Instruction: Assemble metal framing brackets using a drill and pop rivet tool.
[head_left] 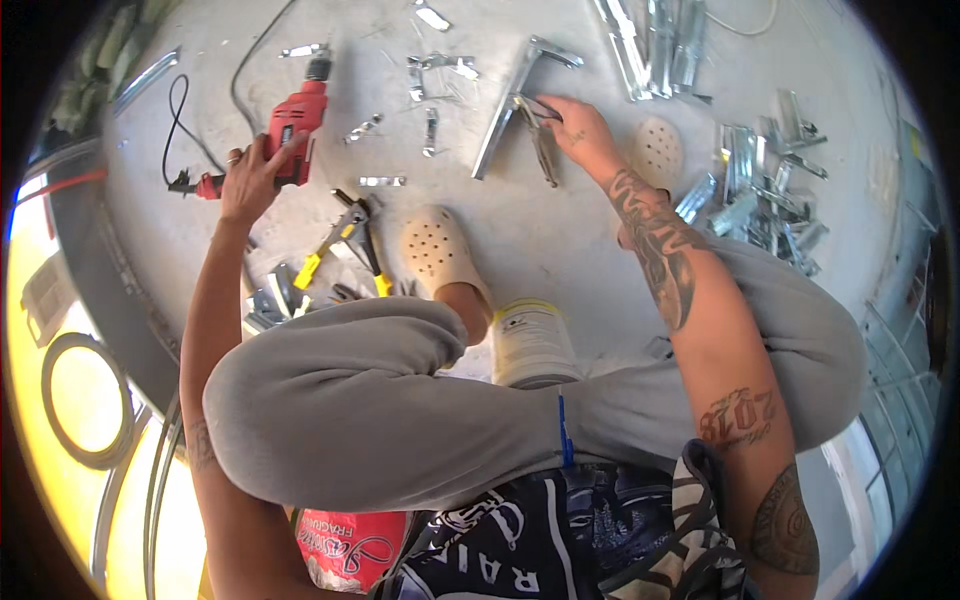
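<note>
My left hand (252,182) is closed around the rear of a red corded drill (300,108), whose chuck points away from me. I cannot tell whether the drill rests on the floor or is just above it. My right hand (582,138) grips one handle of what looks like locking pliers (541,150); their other handle hangs apart below. The jaws meet an L-shaped galvanized metal profile (498,125), its short leg at the far end. My fingertips there are partly hidden behind the hand.
Small metal brackets (430,130) lie scattered between the hands. A yellow-and-black hand riveter (348,225) sits by my left shoe (436,245). Long profiles (655,45) lie at the far right, with a pile of metal pieces (760,180) nearer. A white tub (533,342) stands between my legs.
</note>
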